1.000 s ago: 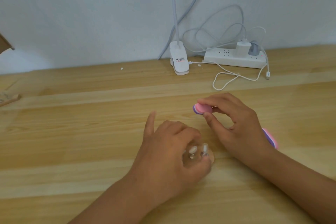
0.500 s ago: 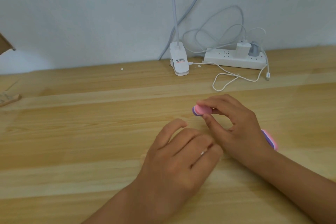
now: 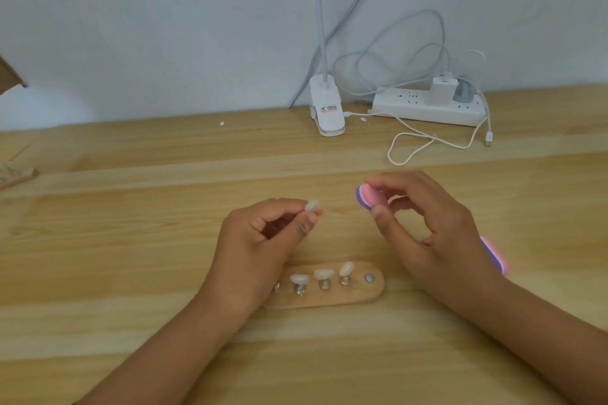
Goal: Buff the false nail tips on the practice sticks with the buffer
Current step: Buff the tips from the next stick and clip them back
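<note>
I've got one pale nail tip [image 3: 312,206] pinched between thumb and forefinger of my left hand [image 3: 260,240], at mid-table; three other tips [image 3: 324,274] stand on the wooden holder [image 3: 371,293] nearer me. My right hand [image 3: 427,227] curls around the pink-and-purple buffer [image 3: 367,197], just right of the tip, not touching.

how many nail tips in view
4 tips: one pinched in the left hand, three in a row on the holder. The hand covers its left end, so another may be hidden.
</note>
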A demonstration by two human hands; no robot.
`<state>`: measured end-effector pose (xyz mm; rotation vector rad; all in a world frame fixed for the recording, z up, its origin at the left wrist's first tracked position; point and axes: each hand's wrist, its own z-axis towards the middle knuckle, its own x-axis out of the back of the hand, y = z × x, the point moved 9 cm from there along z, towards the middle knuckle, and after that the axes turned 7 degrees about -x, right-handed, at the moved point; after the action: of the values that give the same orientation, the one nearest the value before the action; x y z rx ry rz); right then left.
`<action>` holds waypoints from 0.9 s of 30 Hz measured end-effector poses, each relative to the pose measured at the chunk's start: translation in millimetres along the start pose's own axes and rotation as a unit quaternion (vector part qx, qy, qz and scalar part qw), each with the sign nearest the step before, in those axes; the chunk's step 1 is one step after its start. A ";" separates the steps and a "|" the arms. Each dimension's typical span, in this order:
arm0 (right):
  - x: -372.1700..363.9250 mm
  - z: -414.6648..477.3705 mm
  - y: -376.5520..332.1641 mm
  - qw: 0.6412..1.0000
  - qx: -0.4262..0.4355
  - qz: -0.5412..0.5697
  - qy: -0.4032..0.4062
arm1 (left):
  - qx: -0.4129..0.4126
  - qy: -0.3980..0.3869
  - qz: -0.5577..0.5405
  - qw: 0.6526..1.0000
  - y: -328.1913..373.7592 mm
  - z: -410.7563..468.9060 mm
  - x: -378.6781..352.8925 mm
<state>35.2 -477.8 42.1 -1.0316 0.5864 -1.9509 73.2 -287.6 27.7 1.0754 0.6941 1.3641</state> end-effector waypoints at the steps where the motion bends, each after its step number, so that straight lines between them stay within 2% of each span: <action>1: -1.3 -1.8 -3.6 1.000 0.009 -0.009 -0.001 | 0.011 0.000 -0.018 1.000 -4.1 2.4 1.7; 8: -12.6 -3.6 -9.0 0.998 0.030 -0.059 -0.017 | 0.049 -0.021 -0.041 0.998 -24.2 3.0 2.1; 16: -15.4 0.2 -3.8 0.999 0.022 -0.011 -0.034 | 0.004 -0.044 -0.026 0.999 -15.1 2.7 -17.1; 20: -25.4 9.0 -7.8 0.996 0.050 0.011 -0.073 | -0.019 -0.048 -0.017 0.999 -9.6 -2.4 -21.0; 27: -28.9 21.2 7.1 0.994 0.012 0.081 -0.072 | 0.006 -0.037 -0.032 0.999 -12.2 0.7 -16.2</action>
<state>65.1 -457.9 36.0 -1.0655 0.5472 -1.7230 76.8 -302.1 13.9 1.0975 0.6777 1.2606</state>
